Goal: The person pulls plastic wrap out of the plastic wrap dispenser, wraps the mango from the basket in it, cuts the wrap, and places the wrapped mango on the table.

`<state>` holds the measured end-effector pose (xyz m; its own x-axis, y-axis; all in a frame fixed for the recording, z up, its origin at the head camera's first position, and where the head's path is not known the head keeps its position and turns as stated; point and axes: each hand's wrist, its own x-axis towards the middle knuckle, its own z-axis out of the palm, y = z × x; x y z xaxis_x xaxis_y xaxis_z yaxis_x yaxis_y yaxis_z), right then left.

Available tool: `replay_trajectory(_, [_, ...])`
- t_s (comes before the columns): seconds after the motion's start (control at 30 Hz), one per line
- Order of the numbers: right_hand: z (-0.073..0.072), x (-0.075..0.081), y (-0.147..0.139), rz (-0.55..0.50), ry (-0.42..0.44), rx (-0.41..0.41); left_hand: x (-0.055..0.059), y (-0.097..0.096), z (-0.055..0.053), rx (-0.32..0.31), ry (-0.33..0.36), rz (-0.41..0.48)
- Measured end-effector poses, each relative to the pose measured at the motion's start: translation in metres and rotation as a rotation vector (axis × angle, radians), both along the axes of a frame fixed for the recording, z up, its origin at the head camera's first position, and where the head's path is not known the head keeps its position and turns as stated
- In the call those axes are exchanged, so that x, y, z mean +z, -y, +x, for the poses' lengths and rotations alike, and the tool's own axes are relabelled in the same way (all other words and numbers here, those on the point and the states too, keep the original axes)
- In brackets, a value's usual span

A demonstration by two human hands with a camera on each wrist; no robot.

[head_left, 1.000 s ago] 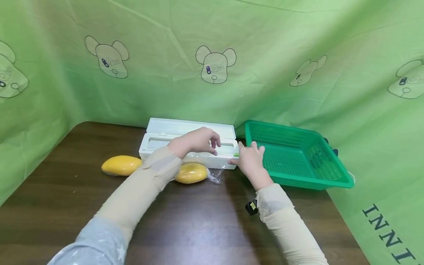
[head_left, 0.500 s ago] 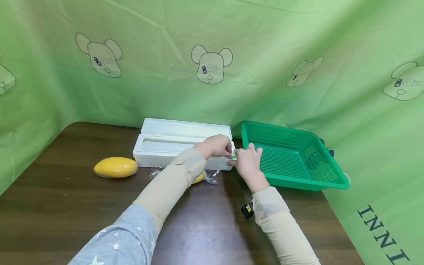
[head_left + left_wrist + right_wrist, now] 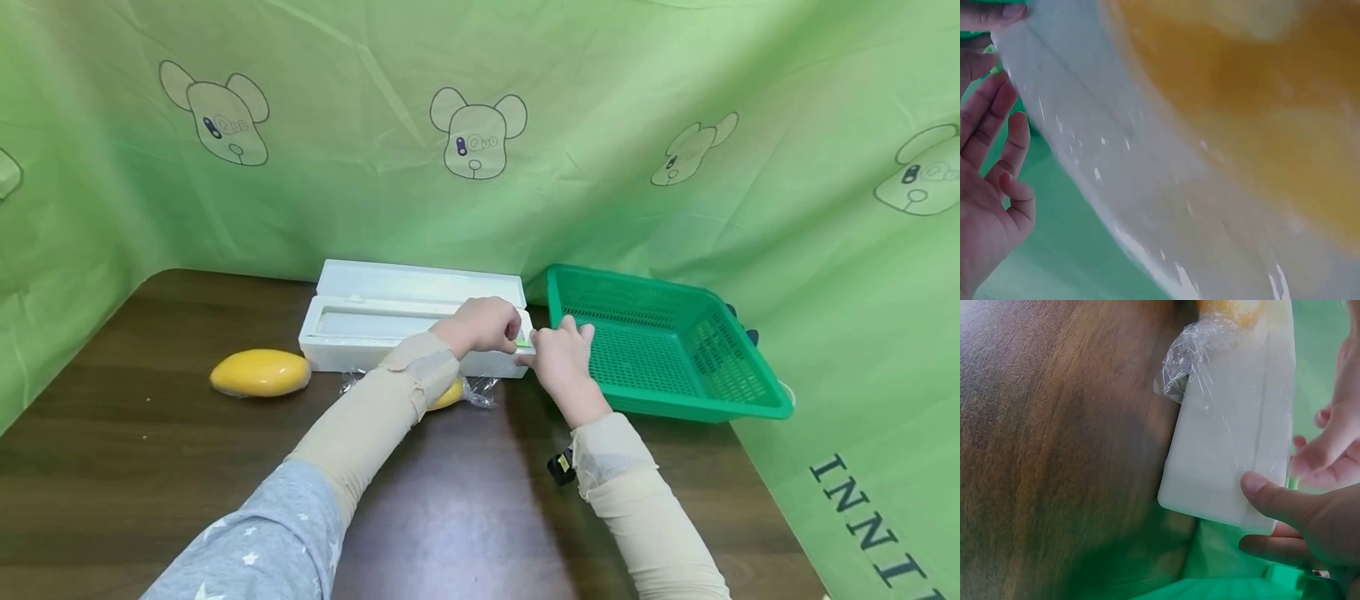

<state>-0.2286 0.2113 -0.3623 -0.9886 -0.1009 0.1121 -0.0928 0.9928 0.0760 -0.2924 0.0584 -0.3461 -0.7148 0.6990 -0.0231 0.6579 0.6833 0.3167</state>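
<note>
A long white cling film dispenser [image 3: 352, 325] lies at the back of the table with its lid [image 3: 420, 282] tipped back. At its right end my left hand [image 3: 483, 323] has its fingers curled, pinching a small green slide cutter [image 3: 522, 342], partly hidden by the fingertips. My right hand [image 3: 562, 358] holds the same end, its thumb [image 3: 1266, 490] on the box and other fingers below the end. In front of the box lies a yellow mango [image 3: 448, 395] in clear film [image 3: 1188, 356], mostly behind my left forearm. Another wrapped mango [image 3: 260, 372] lies to the left.
A green plastic basket [image 3: 675, 407] stands right of the dispenser, close to my right hand. Beneath everything is a dark wooden table [image 3: 450, 517]. Green curtain cloth [image 3: 360, 183] with printed bear heads hangs behind and at the sides.
My left hand has moved right along the dispenser to the green slide cutter, then slightly left with it. My left forearm now covers most of the nearer mango. The right hand stays at the box end.
</note>
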Motion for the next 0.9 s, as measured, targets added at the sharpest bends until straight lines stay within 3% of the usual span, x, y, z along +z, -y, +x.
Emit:
replay_trajectory(0.27, [-0.001,0.005,-0.007,0.028,0.035,-0.015,0.009,0.04,0.0,-0.002,-0.027,-0.034])
replay_trajectory(0.57, [0.0,0.005,-0.01,0.031,0.059,-0.018,0.004,0.095,0.004,0.063,-0.007,-0.022])
replay_trajectory(0.9, [-0.001,0.005,-0.002,0.032,0.067,0.009,0.005,0.154,0.014,0.099,-0.052,-0.032])
